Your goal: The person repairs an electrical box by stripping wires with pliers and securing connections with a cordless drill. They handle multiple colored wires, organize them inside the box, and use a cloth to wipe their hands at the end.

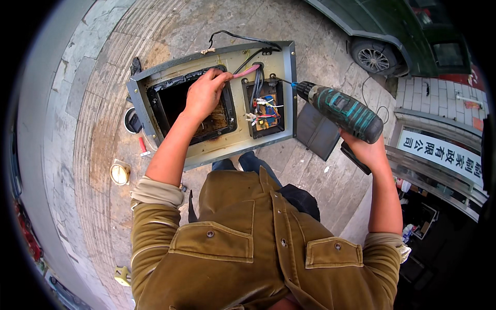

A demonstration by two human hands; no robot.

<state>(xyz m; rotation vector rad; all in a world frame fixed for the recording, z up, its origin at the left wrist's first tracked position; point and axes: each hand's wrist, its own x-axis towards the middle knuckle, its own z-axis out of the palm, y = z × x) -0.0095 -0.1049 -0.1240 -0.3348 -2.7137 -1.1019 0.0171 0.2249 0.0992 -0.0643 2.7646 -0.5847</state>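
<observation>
A metal housing (183, 155) lies open, with a dark greasy opening (175, 111) on its left and a circuit board box (266, 110) with bundled wires on its right. My left hand (205, 93) is at the opening's upper right, fingers closed on a pink sleeved cable (243, 72). My right hand (364, 150) grips a teal-and-black cordless drill (341, 111) whose bit points at the box's upper right corner; whether it touches a screw there I cannot tell. A black cable (232, 34) runs over the housing's top edge. A dark flat panel (315, 134) lies right of the housing.
On the pavement (98, 155) at the left are a bowl (132, 121), a red-handled scraper (143, 145), a round pale container (120, 173) and a yellow object (123, 275). A parked dark green car (423, 31) is at upper right, beside a doorway signboard (434, 155) and stored items.
</observation>
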